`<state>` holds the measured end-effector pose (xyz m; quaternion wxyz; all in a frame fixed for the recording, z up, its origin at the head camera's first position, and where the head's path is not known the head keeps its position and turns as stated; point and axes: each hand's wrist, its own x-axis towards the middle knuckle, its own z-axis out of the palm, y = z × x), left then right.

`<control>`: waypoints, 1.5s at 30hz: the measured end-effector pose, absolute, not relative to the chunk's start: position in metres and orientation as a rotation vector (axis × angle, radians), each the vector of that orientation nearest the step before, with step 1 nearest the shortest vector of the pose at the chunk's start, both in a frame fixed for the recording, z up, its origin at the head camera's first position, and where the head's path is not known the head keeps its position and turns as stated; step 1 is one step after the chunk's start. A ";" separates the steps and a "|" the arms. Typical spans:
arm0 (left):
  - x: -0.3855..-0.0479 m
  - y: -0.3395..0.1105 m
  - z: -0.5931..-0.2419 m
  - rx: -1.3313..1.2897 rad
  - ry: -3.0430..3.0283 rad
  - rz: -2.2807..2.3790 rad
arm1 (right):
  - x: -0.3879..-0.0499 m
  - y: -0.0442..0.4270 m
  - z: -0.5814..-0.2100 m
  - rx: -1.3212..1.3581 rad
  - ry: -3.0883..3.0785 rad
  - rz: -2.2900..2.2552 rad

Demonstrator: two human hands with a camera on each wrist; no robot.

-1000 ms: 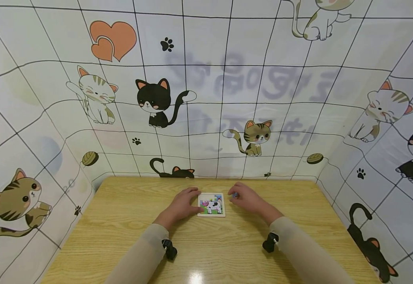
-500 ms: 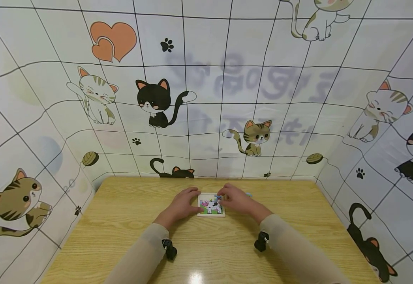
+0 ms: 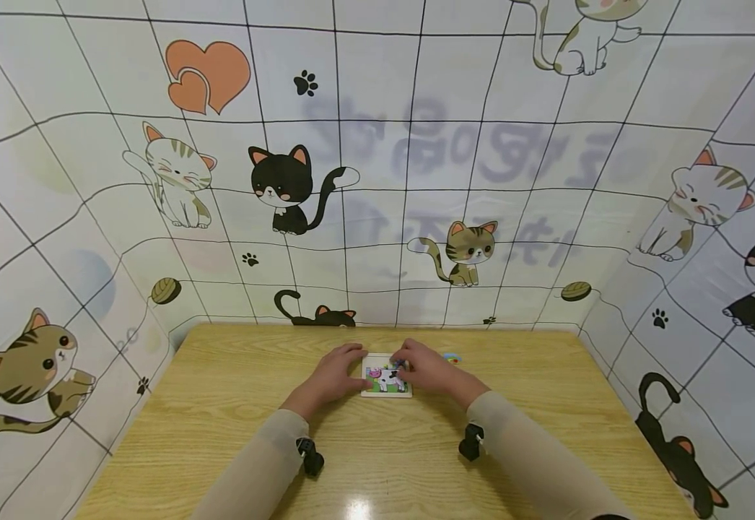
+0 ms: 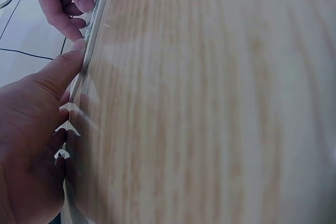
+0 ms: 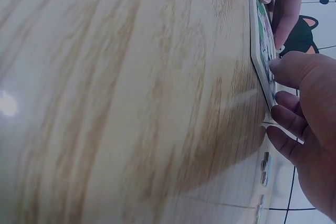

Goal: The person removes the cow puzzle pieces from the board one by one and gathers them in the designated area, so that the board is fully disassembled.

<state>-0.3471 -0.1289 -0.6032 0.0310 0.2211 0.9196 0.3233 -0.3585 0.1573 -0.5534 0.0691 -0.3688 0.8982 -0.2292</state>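
A small jigsaw puzzle board with a pale frame and a cow picture lies flat towards the back of the table. My left hand holds its left side, fingers at the far corner and thumb at the near one. Over the board's upper right part, my right hand pinches a small bluish puzzle piece, mostly covered by the fingers. In the right wrist view the right thumb and fingertips meet the board's edge area; whether the piece sits flush cannot be seen.
Just right of the right hand, a colourful loose puzzle piece lies on the wooden table. The right wrist view shows flat pieces along the tabletop. A cat-print cloth hangs behind and on both sides.
My right hand has moved left from beside the board to over its upper right part, carrying the puzzle piece. The loose piece behind it has come into view. The left hand stays put.
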 end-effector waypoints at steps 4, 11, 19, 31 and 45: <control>-0.348 -0.129 -0.605 0.669 2.829 1.002 | -0.358 0.157 -0.552 -1.104 2.692 -0.691; -0.342 -0.127 -0.596 0.657 2.845 0.933 | -0.362 0.158 -0.554 -1.053 2.645 -0.763; -0.339 -0.126 -0.590 0.663 2.851 0.914 | -0.367 0.158 -0.554 -0.996 2.619 -0.817; -0.347 -0.128 -0.601 0.667 2.835 0.979 | -0.366 0.153 -0.546 -0.904 2.603 -0.838; -0.345 -0.127 -0.602 0.649 2.842 0.975 | -0.365 0.153 -0.549 -0.821 2.624 -0.908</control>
